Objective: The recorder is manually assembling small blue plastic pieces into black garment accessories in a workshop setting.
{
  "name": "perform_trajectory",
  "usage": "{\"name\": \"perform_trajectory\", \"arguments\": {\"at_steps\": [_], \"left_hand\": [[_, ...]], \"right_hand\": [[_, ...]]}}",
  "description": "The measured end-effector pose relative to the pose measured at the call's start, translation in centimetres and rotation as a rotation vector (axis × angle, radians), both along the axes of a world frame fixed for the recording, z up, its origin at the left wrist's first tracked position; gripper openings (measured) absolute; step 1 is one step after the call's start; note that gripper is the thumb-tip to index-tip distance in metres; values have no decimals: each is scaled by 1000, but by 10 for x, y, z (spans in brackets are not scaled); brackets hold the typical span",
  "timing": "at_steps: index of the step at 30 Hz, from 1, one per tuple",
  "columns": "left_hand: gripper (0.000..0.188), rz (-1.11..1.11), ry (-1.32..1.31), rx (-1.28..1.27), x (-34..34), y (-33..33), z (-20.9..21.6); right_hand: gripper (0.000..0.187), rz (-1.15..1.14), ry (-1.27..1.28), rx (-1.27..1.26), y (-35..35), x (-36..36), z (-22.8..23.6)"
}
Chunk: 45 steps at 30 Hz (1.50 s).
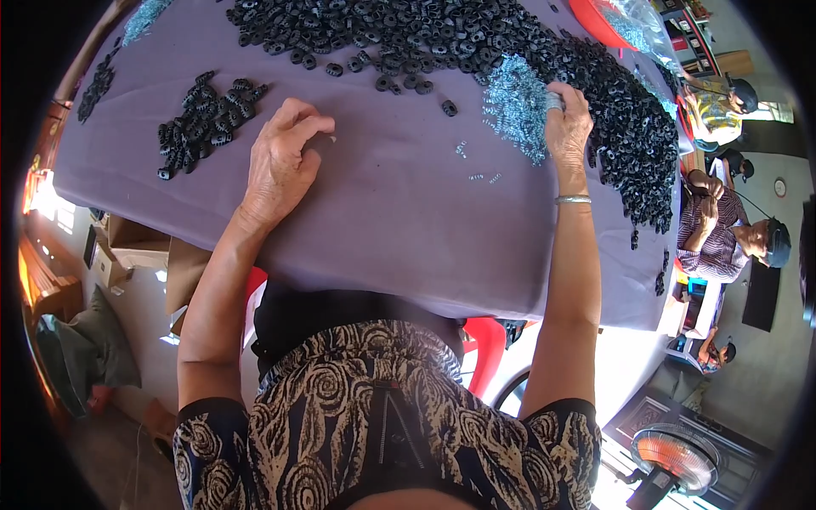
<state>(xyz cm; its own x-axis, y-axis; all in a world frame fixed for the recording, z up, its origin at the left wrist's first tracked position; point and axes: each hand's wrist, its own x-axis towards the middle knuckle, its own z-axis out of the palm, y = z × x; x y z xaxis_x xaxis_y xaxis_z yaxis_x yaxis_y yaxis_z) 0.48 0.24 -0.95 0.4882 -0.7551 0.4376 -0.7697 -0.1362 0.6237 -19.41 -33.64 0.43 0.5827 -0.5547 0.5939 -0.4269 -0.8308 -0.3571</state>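
Observation:
My left hand point(285, 160) hovers over the purple-covered table with its fingers half curled and a gap between thumb and forefinger. A tiny pale bit, too small to name, shows beside its forefinger tip. To its left lies a small heap of black plastic pieces point(204, 123). My right hand point(568, 127), with a bangle on its wrist, is at the right edge of a pile of small light-blue springs point(514, 106). Its bent fingers are closed on some springs. A few loose springs point(484, 178) lie left of that hand.
A large heap of black plastic pieces point(374, 34) spreads across the far side and down the right. A red basin point(599, 30) stands at the far right beside a clear bag. Other people point(722, 225) sit to the right. A fan point(671, 463) stands at lower right.

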Motion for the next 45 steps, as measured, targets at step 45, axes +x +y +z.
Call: {"name": "perform_trajectory", "arguments": {"at_steps": [45], "left_hand": [[39, 11, 17, -2, 0, -1, -1]], "right_hand": [[20, 192, 172, 101, 19, 72, 4]]}}
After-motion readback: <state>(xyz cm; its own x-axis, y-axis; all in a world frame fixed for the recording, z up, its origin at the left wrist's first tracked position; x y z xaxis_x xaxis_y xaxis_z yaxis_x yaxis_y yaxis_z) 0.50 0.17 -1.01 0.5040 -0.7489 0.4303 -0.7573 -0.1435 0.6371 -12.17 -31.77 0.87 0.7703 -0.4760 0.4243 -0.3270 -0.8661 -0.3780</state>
